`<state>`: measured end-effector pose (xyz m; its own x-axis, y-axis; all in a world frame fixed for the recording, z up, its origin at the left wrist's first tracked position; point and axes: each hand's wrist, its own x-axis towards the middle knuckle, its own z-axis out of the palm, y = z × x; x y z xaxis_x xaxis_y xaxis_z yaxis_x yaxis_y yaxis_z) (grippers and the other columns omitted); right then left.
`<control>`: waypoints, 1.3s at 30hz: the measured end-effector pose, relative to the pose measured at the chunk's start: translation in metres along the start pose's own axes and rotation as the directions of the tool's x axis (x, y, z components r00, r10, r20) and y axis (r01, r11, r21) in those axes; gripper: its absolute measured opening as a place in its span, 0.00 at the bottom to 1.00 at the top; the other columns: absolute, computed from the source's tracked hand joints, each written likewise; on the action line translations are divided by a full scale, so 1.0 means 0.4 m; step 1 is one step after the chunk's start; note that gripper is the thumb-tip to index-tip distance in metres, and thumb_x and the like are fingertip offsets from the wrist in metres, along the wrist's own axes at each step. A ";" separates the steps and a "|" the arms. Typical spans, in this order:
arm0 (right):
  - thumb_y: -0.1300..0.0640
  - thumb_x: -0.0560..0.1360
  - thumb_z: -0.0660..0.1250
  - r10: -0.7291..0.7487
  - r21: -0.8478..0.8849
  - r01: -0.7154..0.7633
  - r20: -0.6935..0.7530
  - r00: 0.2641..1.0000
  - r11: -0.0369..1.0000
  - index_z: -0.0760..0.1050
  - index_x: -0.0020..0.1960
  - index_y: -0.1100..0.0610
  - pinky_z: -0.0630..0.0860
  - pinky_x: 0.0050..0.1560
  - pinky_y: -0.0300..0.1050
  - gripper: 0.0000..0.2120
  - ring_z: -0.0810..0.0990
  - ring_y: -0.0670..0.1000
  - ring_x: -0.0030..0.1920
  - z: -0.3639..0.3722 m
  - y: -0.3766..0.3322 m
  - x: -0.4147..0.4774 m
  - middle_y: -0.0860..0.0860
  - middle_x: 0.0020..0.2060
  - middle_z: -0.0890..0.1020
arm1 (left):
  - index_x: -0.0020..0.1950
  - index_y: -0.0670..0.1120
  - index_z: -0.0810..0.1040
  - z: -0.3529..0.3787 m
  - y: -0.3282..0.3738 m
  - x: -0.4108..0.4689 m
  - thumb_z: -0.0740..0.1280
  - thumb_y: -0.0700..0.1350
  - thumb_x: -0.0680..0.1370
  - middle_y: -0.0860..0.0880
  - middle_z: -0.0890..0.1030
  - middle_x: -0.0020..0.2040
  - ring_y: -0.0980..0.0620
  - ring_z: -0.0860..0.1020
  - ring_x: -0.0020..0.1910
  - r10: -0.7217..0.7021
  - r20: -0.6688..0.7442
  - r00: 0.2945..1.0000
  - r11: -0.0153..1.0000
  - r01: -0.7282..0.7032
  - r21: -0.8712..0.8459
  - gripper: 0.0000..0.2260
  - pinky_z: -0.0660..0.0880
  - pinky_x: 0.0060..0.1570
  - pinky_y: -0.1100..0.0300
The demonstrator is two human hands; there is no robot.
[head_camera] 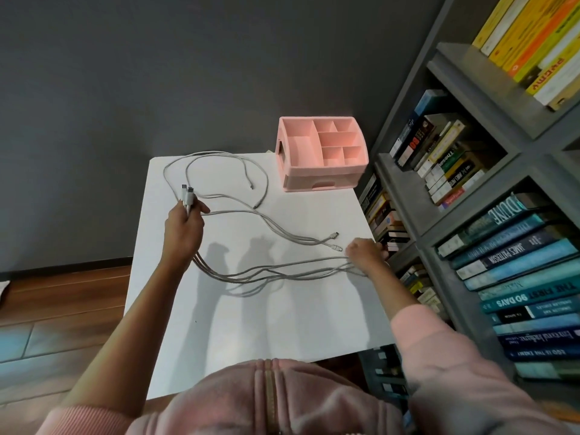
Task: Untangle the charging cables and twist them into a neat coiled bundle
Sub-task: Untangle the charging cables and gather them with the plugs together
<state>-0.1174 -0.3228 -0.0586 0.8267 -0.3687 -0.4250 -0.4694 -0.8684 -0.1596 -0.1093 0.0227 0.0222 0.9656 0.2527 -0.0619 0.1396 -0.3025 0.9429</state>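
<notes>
Several white charging cables (pixel 270 271) lie spread over a white table (pixel 282 324). My left hand (pixel 183 230) is raised above the table's left side, shut on a bunch of cables, with two white plugs (pixel 186 193) sticking up above its fingers. From that hand the strands sag down and run right to my right hand (pixel 365 254), which grips them near the table's right edge. Two loose connector ends (pixel 334 241) rest just left of my right hand. More cable loops (pixel 216 164) lie at the far left of the table.
A pink desk organiser (pixel 320 152) with open compartments and a drawer stands at the table's far right corner. A grey bookshelf (pixel 470 215) full of books runs close along the right side. Wooden floor (pixel 62 309) lies left of the table, and a dark wall stands behind it.
</notes>
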 end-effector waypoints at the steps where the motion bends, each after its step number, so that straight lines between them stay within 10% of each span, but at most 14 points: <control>1: 0.56 0.79 0.55 -0.067 0.064 0.069 -0.034 0.997 0.996 0.77 0.59 0.57 0.65 0.60 0.50 0.15 0.71 0.60 0.63 0.003 -0.040 -0.017 0.58 0.60 0.76 | 0.38 0.49 0.72 0.000 0.003 -0.001 0.53 0.44 0.81 0.48 0.67 0.28 0.52 0.63 0.24 -0.024 0.011 1.000 0.999 0.024 -0.047 0.14 0.60 0.28 0.60; 8: 0.45 0.80 0.60 -0.643 0.547 0.445 0.241 0.727 0.709 0.80 0.55 0.51 0.71 0.60 0.40 0.14 0.80 0.45 0.56 0.062 -0.335 -0.215 0.48 0.54 0.83 | 0.39 0.46 0.71 -0.007 0.032 -0.009 0.52 0.51 0.84 0.58 0.62 0.21 0.60 0.59 0.20 -0.156 0.080 0.984 0.911 0.175 -0.373 0.17 0.56 0.20 0.68; 11: 0.40 0.80 0.55 -0.665 0.535 0.448 0.329 0.671 0.716 0.80 0.42 0.52 0.70 0.41 0.37 0.22 0.77 0.44 0.36 0.085 -0.388 -0.254 0.50 0.36 0.81 | 0.39 0.46 0.70 -0.026 0.035 -0.003 0.53 0.52 0.84 0.57 0.59 0.22 0.60 0.57 0.20 -0.194 0.091 0.977 0.850 0.214 -0.481 0.17 0.54 0.20 0.68; 18: 0.44 0.80 0.59 -0.579 0.491 0.430 0.201 0.790 0.757 0.71 0.29 0.55 0.68 0.37 0.35 0.24 0.73 0.45 0.31 0.124 -0.363 -0.203 0.48 0.27 0.76 | 0.36 0.48 0.66 -0.050 0.000 -0.006 0.57 0.57 0.81 0.55 0.55 0.24 0.59 0.54 0.21 -0.290 0.122 0.949 0.706 0.298 -0.643 0.18 0.51 0.19 0.67; 25: 0.61 0.74 0.61 -0.350 0.263 0.415 -0.259 0.900 0.871 0.76 0.47 0.58 0.69 0.55 0.53 0.05 0.74 0.61 0.52 0.170 -0.266 -0.058 0.59 0.48 0.76 | 0.33 0.51 0.58 -0.075 -0.009 0.018 0.55 0.69 0.75 0.54 0.54 0.27 0.57 0.53 0.23 -0.368 0.156 0.917 0.606 0.363 -0.708 0.24 0.50 0.20 0.65; 29: 0.66 0.76 0.60 -0.147 0.111 0.165 -0.155 0.977 0.980 0.72 0.62 0.54 0.63 0.64 0.52 0.17 0.65 0.59 0.66 0.129 -0.185 0.010 0.56 0.62 0.69 | 0.35 0.50 0.61 -0.069 -0.007 0.027 0.56 0.70 0.74 0.53 0.55 0.27 0.57 0.55 0.23 -0.373 0.166 0.913 0.584 0.370 -0.723 0.24 0.52 0.19 0.67; 35: 0.58 0.75 0.67 -0.199 -0.030 0.197 -0.114 0.973 0.980 0.79 0.47 0.52 0.61 0.56 0.50 0.03 0.69 0.56 0.59 0.094 -0.165 0.041 0.51 0.52 0.77 | 0.35 0.50 0.62 -0.060 0.000 0.028 0.56 0.70 0.74 0.53 0.58 0.27 0.57 0.56 0.23 -0.382 0.235 0.894 0.582 0.430 -0.690 0.24 0.53 0.20 0.67; 39: 0.67 0.69 0.69 -0.132 0.208 0.179 -0.222 0.966 0.962 0.77 0.37 0.54 0.68 0.53 0.48 0.09 0.72 0.58 0.54 0.074 -0.175 0.052 0.54 0.48 0.76 | 0.35 0.50 0.63 -0.056 -0.001 0.025 0.55 0.68 0.76 0.53 0.60 0.27 0.57 0.57 0.23 -0.385 0.243 0.890 0.586 0.439 -0.681 0.23 0.53 0.20 0.66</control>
<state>-0.0766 -0.2597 -0.0826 0.9295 -0.3149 -0.1919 -0.3676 -0.8323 -0.4148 -0.1046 0.0460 0.0288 0.8593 0.1184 -0.4976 0.3563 0.5593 0.7485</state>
